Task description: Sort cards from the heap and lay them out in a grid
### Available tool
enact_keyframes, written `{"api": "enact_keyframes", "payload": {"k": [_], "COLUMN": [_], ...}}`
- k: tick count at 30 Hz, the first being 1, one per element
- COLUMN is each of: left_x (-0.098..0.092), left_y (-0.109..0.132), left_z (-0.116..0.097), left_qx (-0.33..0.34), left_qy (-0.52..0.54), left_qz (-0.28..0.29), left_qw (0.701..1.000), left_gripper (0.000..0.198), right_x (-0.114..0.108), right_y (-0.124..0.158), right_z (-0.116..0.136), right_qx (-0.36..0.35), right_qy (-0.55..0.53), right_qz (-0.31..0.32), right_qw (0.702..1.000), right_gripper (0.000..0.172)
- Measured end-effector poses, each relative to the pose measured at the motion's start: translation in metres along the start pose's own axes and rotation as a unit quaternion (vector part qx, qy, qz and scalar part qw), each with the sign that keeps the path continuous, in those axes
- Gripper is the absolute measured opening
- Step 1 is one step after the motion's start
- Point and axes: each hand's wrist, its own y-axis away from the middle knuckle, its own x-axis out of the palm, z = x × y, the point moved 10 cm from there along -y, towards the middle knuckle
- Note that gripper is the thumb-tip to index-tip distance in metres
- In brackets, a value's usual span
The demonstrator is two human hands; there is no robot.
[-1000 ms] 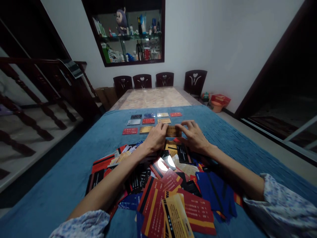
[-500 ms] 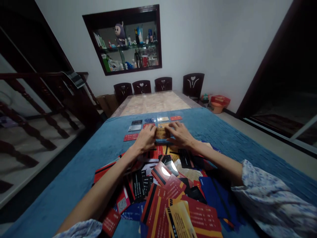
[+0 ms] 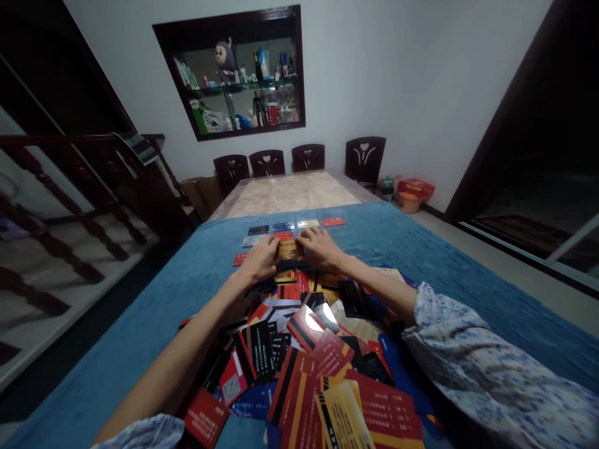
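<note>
Between my two hands is a gold card (image 3: 287, 249), tilted up with its face toward me. My left hand (image 3: 260, 257) pinches its left edge, and my right hand (image 3: 321, 248) grips its right edge. Just beyond the gold card lies a red card (image 3: 283, 236), partly covered. A silver card (image 3: 253, 241) and another red card (image 3: 239, 259) lie left of it, both partly behind my left hand. Farther off, a row holds a dark card (image 3: 258, 230), a blue card (image 3: 283, 227), a cream card (image 3: 308, 224) and an orange-red card (image 3: 333, 222).
A loose heap of overlapping cards (image 3: 304, 386) fills the near side, under my forearms. A blue cloth (image 3: 187, 274) covers this part of the table, with bare marble tabletop (image 3: 290, 194) beyond. Several dark chairs (image 3: 365, 159) stand at the far end.
Both hands have shifted left together with the gold card, which is now in front of the red card. My right forearm has swung inward over the heap.
</note>
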Motion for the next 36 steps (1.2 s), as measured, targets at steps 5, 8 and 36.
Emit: {"api": "enact_keyframes", "payload": {"k": [5, 8, 36], "left_x": [0.005, 0.012, 0.048], "left_y": [0.001, 0.001, -0.018], "left_z": [0.018, 0.028, 0.062], "left_qx": [-0.03, -0.055, -0.065], "left_qy": [0.007, 0.003, -0.041], "left_qz": [0.016, 0.039, 0.145], "left_qw": [0.999, 0.998, 0.986], "left_gripper": [0.043, 0.041, 0.024], "right_x": [0.006, 0.011, 0.049], "right_y": [-0.012, -0.017, -0.046], "right_z": [0.007, 0.009, 0.011], "right_qx": [-0.002, 0.006, 0.011], "right_qy": [-0.013, -0.011, -0.024], "right_qz": [0.038, 0.075, 0.198], "right_qw": [0.999, 0.997, 0.98], "right_gripper": [0.048, 0.047, 0.038]}}
